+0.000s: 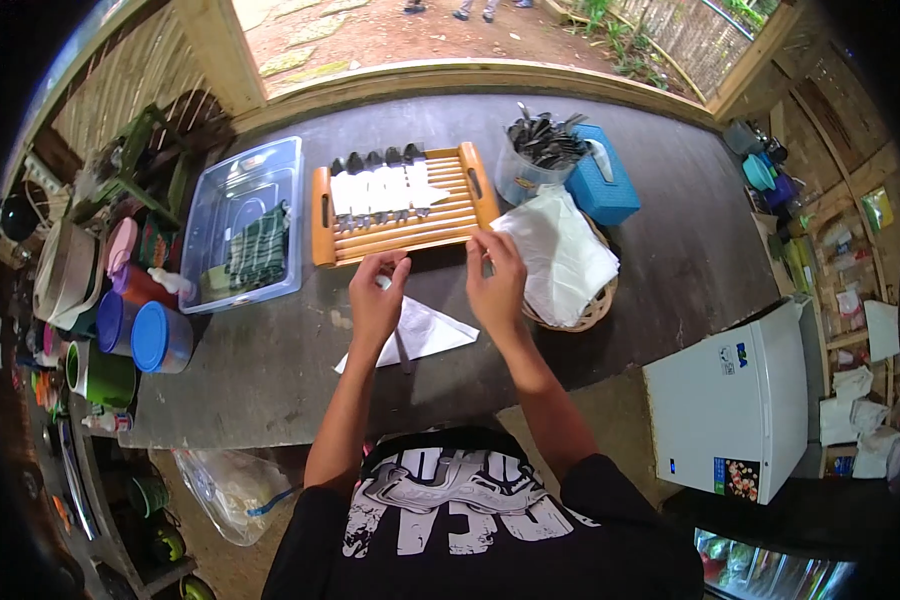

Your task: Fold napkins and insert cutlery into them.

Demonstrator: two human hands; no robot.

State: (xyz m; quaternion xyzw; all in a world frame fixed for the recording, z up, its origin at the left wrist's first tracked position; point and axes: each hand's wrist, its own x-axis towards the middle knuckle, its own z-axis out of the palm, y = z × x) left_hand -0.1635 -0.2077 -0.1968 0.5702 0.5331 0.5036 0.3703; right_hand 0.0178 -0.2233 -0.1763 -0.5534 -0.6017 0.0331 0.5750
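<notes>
My left hand (377, 296) is over the top of a folded white paper napkin (439, 330), its fingers curled towards the thumb. A metal utensil (403, 351) lies on the napkin, its handle pointing towards me. Part of it is hidden under the hand, and I cannot tell if the fingers grip it. My right hand (497, 281) hovers between a wooden slatted tray (397, 244) and a stack of white napkins (566, 255), thumb and fingers apart. On the tray, several utensils wrapped in white napkins (379, 191) lie in a row, dark spoon bowls at the far end.
A clear tub of cutlery (521, 176) stands beside a blue tissue box (604, 176). The napkin stack rests on a wicker basket (589, 319). A clear plastic bin (289, 247) holds a checked green cloth (259, 247). Lidded containers (161, 337) line the left edge; a white freezer (720, 405) stands right.
</notes>
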